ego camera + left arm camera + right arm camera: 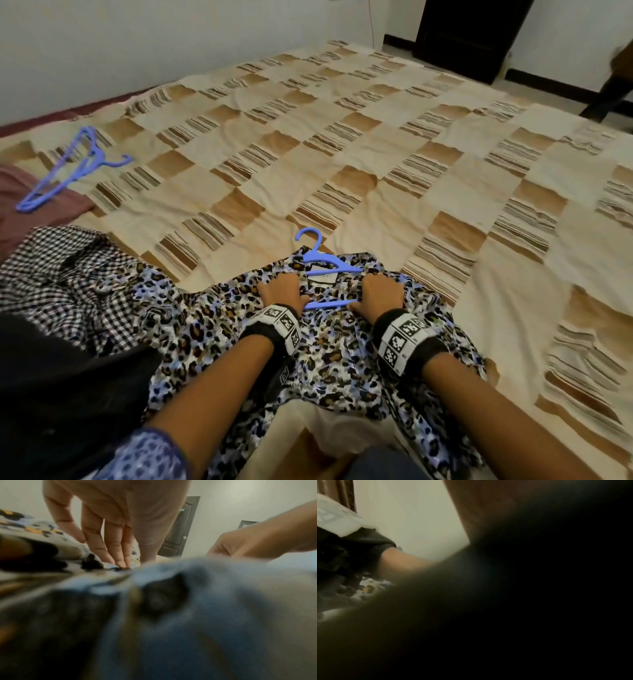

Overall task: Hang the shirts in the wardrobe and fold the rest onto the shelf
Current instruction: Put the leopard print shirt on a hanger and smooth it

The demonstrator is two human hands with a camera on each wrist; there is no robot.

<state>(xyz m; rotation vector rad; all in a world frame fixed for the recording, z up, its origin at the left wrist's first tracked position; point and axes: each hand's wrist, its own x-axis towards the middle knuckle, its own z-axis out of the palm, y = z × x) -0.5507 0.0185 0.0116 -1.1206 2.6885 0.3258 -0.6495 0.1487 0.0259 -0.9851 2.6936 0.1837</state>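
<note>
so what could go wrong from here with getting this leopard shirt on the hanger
1. Both the left hand and the right hand bunch the leopard print shirt at the collar around the blue hanger; an arm of the hanger may miss its shoulder, so the shirt would hang crooked.
2. The shirt overlaps the checked shirt, so lifting it might drag that along.
3. The fabric looks slippery and could slide off.

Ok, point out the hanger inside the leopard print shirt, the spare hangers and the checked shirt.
hanger (309, 237): head view, its hook.
leopard print shirt (342, 373): head view, its front.
spare hangers (73, 164): head view, middle.
checked shirt (51, 270): head view, crumpled body.
</note>
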